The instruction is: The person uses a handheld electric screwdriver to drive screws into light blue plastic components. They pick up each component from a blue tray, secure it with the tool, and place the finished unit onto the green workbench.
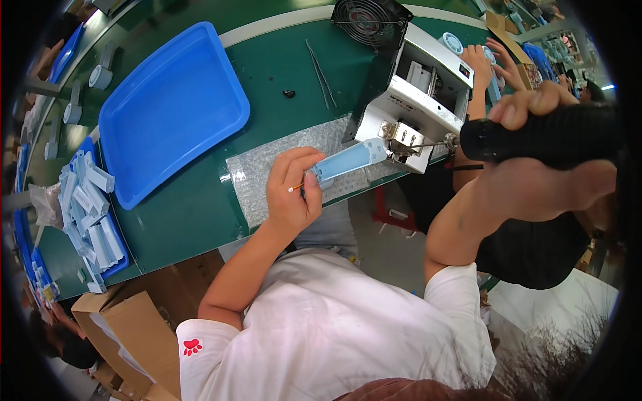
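Grip of left hand (pixel 293 190) clamped on pale-blue elongated plastic housing (pixel 351 162), far end beside silver metal machine (pixel 428 113), right hand (pixel 542 184) closed round black cylindrical driver (pixel 555 136), green tabletop (pixel 281 60) leftward to rim of blue plastic tray (pixel 174 113)

My right hand (pixel 528 186), to the right of the silver machine (pixel 428 87), looks blurry, and the back end of the black screwdriver (pixel 555 134) gets lost at the dark edge. At the machine's front, the screwdriver's tip is too small to make out. Left of the machine, my left hand (pixel 293 190) hides one end of the light blue part (pixel 351 162). The black bit (pixel 288 93) there is too tiny to tell.
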`<action>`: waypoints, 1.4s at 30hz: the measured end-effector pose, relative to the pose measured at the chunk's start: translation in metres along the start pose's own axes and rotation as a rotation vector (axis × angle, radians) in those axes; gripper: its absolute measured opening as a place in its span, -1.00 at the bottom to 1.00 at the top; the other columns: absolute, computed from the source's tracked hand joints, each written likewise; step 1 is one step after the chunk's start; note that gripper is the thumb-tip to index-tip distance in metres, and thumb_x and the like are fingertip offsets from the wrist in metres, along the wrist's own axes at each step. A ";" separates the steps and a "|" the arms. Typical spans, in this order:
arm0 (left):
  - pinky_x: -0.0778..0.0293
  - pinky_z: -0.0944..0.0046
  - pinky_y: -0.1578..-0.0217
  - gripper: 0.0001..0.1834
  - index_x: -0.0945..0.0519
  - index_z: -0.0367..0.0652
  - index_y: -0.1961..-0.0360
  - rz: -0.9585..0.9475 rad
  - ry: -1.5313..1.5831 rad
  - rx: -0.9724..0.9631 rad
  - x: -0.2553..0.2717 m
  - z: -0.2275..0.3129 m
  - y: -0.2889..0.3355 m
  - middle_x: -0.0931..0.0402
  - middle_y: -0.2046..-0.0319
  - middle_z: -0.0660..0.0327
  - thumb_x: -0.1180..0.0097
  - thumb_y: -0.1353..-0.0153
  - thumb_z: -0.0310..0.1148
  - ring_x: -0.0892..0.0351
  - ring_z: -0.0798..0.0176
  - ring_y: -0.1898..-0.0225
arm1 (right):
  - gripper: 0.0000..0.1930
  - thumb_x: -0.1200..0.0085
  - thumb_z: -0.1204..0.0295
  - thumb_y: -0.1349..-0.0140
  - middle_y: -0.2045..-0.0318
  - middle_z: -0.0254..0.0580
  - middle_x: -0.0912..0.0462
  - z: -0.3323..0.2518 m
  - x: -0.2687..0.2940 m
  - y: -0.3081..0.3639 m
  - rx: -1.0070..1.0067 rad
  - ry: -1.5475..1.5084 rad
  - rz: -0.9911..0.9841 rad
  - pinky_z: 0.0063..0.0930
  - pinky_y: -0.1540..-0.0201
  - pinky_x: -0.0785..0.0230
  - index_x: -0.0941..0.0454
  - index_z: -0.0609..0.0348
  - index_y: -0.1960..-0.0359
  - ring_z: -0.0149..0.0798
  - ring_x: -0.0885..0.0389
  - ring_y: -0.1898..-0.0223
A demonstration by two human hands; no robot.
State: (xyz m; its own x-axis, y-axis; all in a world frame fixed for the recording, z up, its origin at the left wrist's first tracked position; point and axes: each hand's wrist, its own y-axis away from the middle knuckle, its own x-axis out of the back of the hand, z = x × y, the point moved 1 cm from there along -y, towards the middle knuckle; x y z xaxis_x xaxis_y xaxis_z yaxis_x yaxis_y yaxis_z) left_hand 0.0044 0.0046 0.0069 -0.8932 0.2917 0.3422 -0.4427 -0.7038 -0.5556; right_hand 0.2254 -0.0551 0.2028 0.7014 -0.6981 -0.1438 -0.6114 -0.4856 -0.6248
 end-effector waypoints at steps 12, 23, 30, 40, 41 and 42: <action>-0.50 0.10 0.12 -0.78 -0.58 -0.27 0.14 0.004 -0.025 -0.016 0.000 -0.003 0.001 -0.59 0.14 0.02 0.05 -0.23 -0.56 -0.57 -0.03 0.15 | -0.13 0.10 -0.41 -0.21 0.26 -0.08 -0.46 -0.005 0.001 0.016 -0.221 -0.469 -0.220 -0.41 0.52 -0.38 -0.42 0.34 0.02 -0.30 -0.50 0.49; -0.47 0.10 0.08 -0.78 -0.56 -0.29 0.12 -0.008 -0.023 -0.066 0.001 -0.003 0.001 -0.58 0.14 0.01 0.12 -0.30 -0.55 -0.55 -0.02 0.12 | -0.02 0.23 -0.60 -0.09 0.28 -0.14 -0.39 0.015 -0.020 0.013 -0.067 -0.336 -0.367 -0.38 0.44 -0.35 -0.34 0.26 0.08 -0.33 -0.46 0.45; -0.48 0.10 0.07 -0.76 -0.56 -0.30 0.12 -0.011 0.011 -0.049 0.000 -0.002 -0.001 -0.57 0.13 -0.01 0.12 -0.27 -0.56 -0.55 -0.02 0.13 | -0.01 0.26 -0.57 -0.13 0.32 -0.08 -0.44 0.016 -0.039 0.023 -0.143 -0.431 -0.164 -0.34 0.49 -0.40 -0.41 0.35 0.14 -0.28 -0.47 0.54; -0.48 0.12 0.11 -0.76 -0.56 -0.32 0.12 -0.028 -0.008 -0.047 0.001 -0.003 0.000 -0.57 0.13 -0.03 0.13 -0.29 -0.53 -0.55 -0.02 0.14 | -0.12 0.17 -0.53 -0.15 0.31 -0.05 -0.47 0.027 -0.030 0.022 -0.216 -0.500 -0.197 -0.32 0.49 -0.43 -0.49 0.23 0.25 -0.21 -0.52 0.53; -0.48 0.12 0.11 -0.76 -0.56 -0.32 0.12 -0.029 -0.004 -0.048 0.001 -0.003 -0.001 -0.57 0.13 -0.03 0.13 -0.29 -0.53 -0.55 -0.02 0.14 | -0.14 0.17 -0.52 -0.16 0.31 -0.05 -0.47 0.027 -0.030 0.021 -0.211 -0.502 -0.198 -0.32 0.49 -0.43 -0.49 0.19 0.23 -0.21 -0.52 0.53; -0.48 0.12 0.11 -0.76 -0.56 -0.32 0.12 -0.031 -0.009 -0.048 0.002 -0.002 -0.001 -0.57 0.13 -0.03 0.13 -0.29 -0.52 -0.55 -0.02 0.15 | -0.17 0.17 -0.51 -0.17 0.31 -0.05 -0.47 0.027 -0.030 0.021 -0.194 -0.483 -0.205 -0.33 0.50 -0.42 -0.49 0.15 0.20 -0.21 -0.52 0.53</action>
State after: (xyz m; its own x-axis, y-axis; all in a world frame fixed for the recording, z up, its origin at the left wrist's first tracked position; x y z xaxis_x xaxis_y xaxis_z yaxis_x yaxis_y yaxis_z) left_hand 0.0029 0.0075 0.0065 -0.8783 0.3067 0.3668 -0.4737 -0.6622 -0.5806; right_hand 0.2007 -0.0302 0.1733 0.8733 -0.2810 -0.3980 -0.4690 -0.7060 -0.5306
